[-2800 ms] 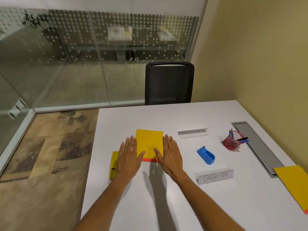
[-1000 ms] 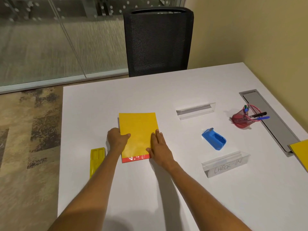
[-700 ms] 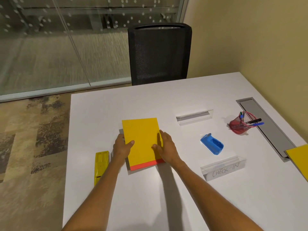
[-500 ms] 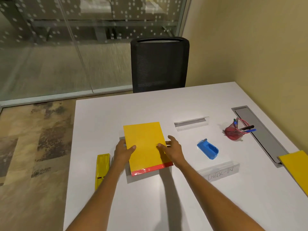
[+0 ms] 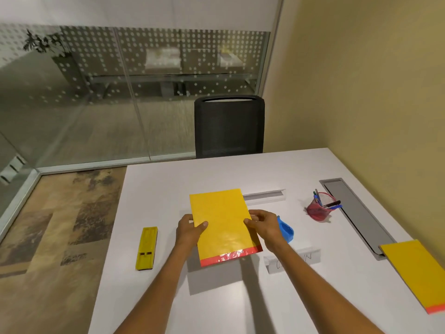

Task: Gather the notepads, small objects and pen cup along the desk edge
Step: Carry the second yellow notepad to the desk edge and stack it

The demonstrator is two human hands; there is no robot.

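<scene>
Yellow notepad [image 5: 222, 225] is pinched at both side edges, left hand [image 5: 190, 231] and right hand [image 5: 266, 227], and held lifted over mid-desk [image 5: 240, 300]. Nothing looks gathered yet. Relative to the held notepad: yellow case [image 5: 146, 248] left, blue object [image 5: 285, 231] just right, pen cup [image 5: 320, 208] further right, second notepad [image 5: 419, 273] far right at the edge.

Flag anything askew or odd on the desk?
Pen cup lies tipped on its side beside the grey cable tray, pens poking out sideways. Second yellow notepad sits skewed, one corner overlapping the tray's near end. No spill or damage visible.
</scene>
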